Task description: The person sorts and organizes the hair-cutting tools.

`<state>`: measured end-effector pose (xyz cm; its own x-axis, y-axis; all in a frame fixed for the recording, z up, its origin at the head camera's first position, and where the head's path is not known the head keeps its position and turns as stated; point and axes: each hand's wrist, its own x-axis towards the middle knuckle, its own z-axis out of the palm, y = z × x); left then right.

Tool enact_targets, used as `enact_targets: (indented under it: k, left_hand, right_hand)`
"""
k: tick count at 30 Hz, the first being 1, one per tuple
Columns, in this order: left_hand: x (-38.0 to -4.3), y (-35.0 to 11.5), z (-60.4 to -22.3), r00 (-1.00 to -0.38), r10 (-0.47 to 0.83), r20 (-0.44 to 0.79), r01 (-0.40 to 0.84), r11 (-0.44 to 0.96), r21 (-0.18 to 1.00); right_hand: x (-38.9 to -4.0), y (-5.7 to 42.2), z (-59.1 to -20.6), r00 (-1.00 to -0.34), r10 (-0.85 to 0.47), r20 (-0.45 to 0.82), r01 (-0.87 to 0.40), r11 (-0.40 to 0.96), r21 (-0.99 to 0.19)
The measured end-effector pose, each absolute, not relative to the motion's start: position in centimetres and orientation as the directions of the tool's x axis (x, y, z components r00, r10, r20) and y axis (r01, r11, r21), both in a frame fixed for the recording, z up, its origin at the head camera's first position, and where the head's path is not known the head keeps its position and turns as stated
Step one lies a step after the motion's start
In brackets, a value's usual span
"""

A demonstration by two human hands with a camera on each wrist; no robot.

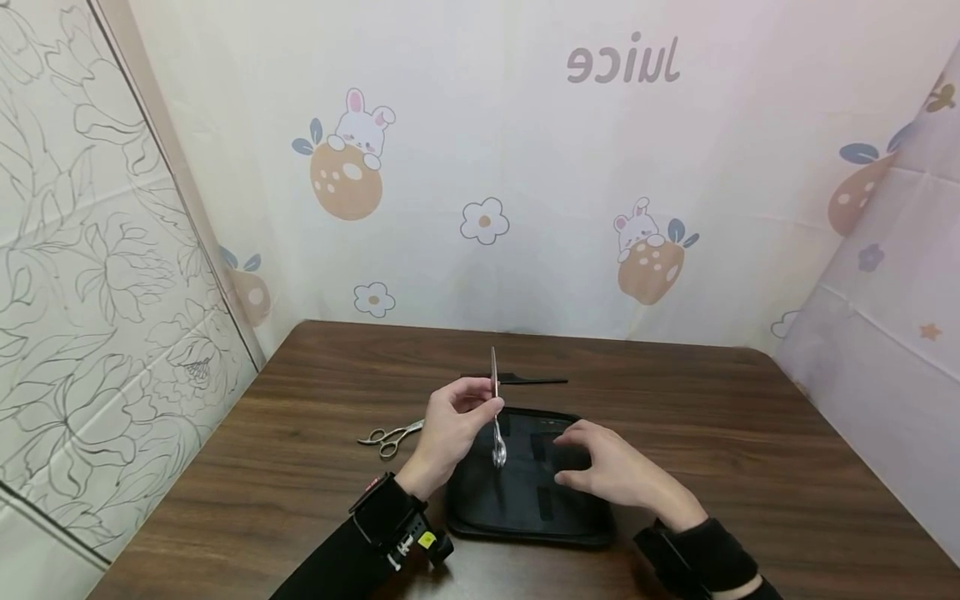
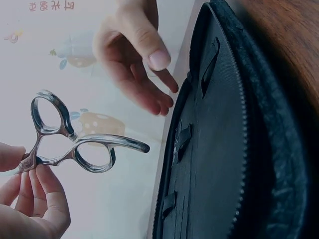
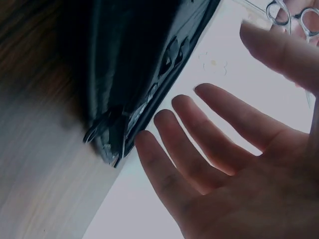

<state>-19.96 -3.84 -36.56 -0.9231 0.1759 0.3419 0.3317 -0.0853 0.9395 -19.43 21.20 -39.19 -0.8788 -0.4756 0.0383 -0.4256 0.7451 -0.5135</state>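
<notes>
A pair of silver hairdressing scissors [image 2: 94, 144] is pinched near its pivot between the thumb and fingers of my left hand [image 1: 455, 425]. In the head view the blades point away and the finger rings hang toward me, above a black zippered case [image 1: 517, 500]. Elastic loops [image 2: 183, 138] line the inside of this case, which lies on the table. My right hand [image 1: 611, 467] hovers over the right side of the case, its fingers spread and relaxed, with nothing held. The right wrist view shows the palm and separated fingers [image 3: 214, 144] beside the case.
A second pair of scissors [image 1: 390, 437] lies on the brown wooden table [image 1: 315, 417], left of the case and partly hidden by my left hand. Beyond the case lies a black comb [image 1: 532, 380]. A printed curtain [image 1: 525, 167] hangs behind the table.
</notes>
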Motion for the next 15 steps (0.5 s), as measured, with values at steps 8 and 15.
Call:
enact_targets:
  k: [8,15]
  left_hand:
    - [-20.0,-3.9,-36.6,-0.923,0.163,0.348,0.345,-0.047,0.938]
    - [-20.1,-4.0,-36.6,-0.922,0.169,0.35,0.35,-0.027,0.936]
  right_hand:
    - [-18.9,21.7,-39.7,-0.882,-0.462,-0.089,-0.389,0.823,-0.415]
    - [-18.3,21.7,-40.1,-0.863,-0.483,-0.147,-0.402,0.834,-0.377]
